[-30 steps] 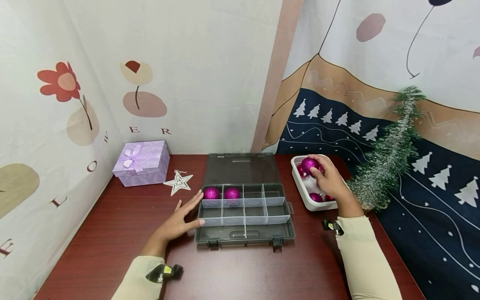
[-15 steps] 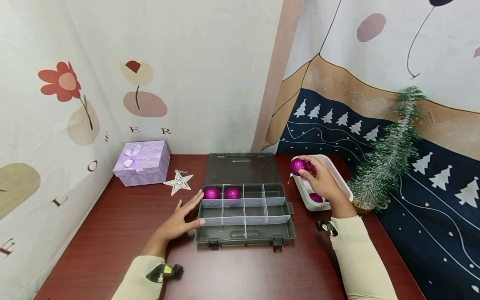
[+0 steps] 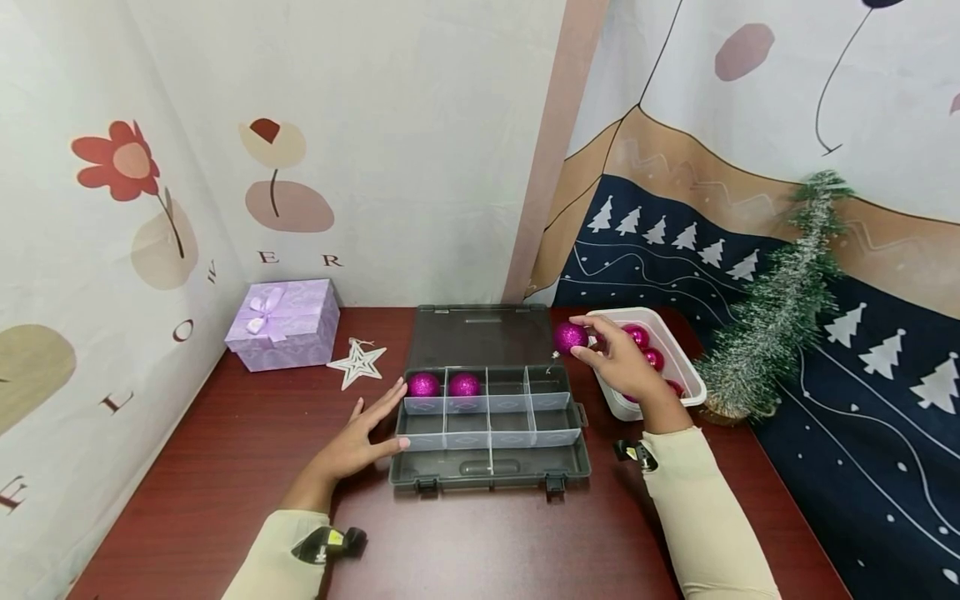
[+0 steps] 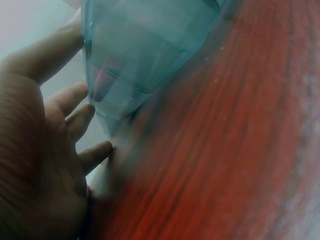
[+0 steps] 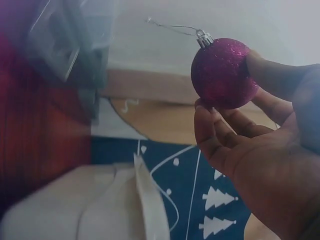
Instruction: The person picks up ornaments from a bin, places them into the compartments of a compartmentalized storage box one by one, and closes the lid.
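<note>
My right hand point(image 3: 618, 358) pinches a glittery magenta bauble point(image 3: 571, 338) between thumb and fingers, between the white tub and the divided box. In the right wrist view the bauble point(image 5: 222, 74) shows its silver cap and a thin hanging loop. My left hand point(image 3: 363, 437) rests with spread, straight fingers against the left side of the grey compartment box point(image 3: 489, 483), whose lid lies back. The left wrist view shows those fingertips at the box's wall point(image 4: 130, 55). Two glittery baubles, one point(image 3: 423, 386) in the back-left compartment and one point(image 3: 464, 386) beside it, sit in the box.
A white tub point(image 3: 686, 375) with several shiny magenta baubles point(image 3: 652, 359) stands right of the box. Behind it on the right is a small frosted tree point(image 3: 787, 308). A white star ornament point(image 3: 357, 364) and a lilac gift box point(image 3: 285, 325) lie at the back left.
My right hand has lifted the glittery bauble out of the white tub and carried it left, toward the box. My left hand stays in place.
</note>
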`<state>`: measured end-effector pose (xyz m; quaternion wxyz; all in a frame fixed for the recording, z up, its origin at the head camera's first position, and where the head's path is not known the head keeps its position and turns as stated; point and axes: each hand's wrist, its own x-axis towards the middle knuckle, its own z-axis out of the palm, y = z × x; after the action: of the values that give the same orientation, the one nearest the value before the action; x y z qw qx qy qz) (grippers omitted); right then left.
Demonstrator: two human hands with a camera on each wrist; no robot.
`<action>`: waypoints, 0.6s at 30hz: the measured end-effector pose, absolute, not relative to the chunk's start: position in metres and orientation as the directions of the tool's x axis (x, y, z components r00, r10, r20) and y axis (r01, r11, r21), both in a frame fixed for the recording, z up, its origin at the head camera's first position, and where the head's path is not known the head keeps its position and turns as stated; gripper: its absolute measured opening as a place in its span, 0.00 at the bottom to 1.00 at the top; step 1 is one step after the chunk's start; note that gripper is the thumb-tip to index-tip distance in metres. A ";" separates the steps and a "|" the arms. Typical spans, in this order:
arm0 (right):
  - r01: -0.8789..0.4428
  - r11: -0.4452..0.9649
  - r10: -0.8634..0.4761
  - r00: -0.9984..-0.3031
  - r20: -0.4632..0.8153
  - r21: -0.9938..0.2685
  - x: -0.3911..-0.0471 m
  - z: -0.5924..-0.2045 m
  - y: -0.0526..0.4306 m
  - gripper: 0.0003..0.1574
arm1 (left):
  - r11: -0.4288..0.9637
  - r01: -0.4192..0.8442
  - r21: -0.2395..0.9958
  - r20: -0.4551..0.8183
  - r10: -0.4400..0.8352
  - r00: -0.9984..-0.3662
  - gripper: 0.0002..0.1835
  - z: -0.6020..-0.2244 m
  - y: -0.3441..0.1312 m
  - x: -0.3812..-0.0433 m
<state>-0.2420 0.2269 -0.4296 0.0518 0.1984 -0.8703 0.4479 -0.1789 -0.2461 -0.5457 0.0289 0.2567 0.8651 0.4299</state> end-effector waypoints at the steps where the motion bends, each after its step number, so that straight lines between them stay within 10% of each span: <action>1: -0.384 0.513 -0.298 -0.918 0.260 -0.768 -0.242 -0.429 0.224 0.31 | 0.498 0.420 0.759 0.171 0.469 -0.866 0.50 -0.546 -0.246 -0.179; 18: -0.411 0.459 -0.429 -0.879 0.209 -0.787 -0.250 -0.441 0.174 0.27 | 0.494 0.421 0.761 0.172 0.471 -0.865 0.50 -0.545 -0.246 -0.178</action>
<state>-0.2499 0.1735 -0.4405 -0.0097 0.2460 -0.8541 0.4582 -0.1785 -0.2463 -0.5448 0.0293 0.2582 0.8637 0.4318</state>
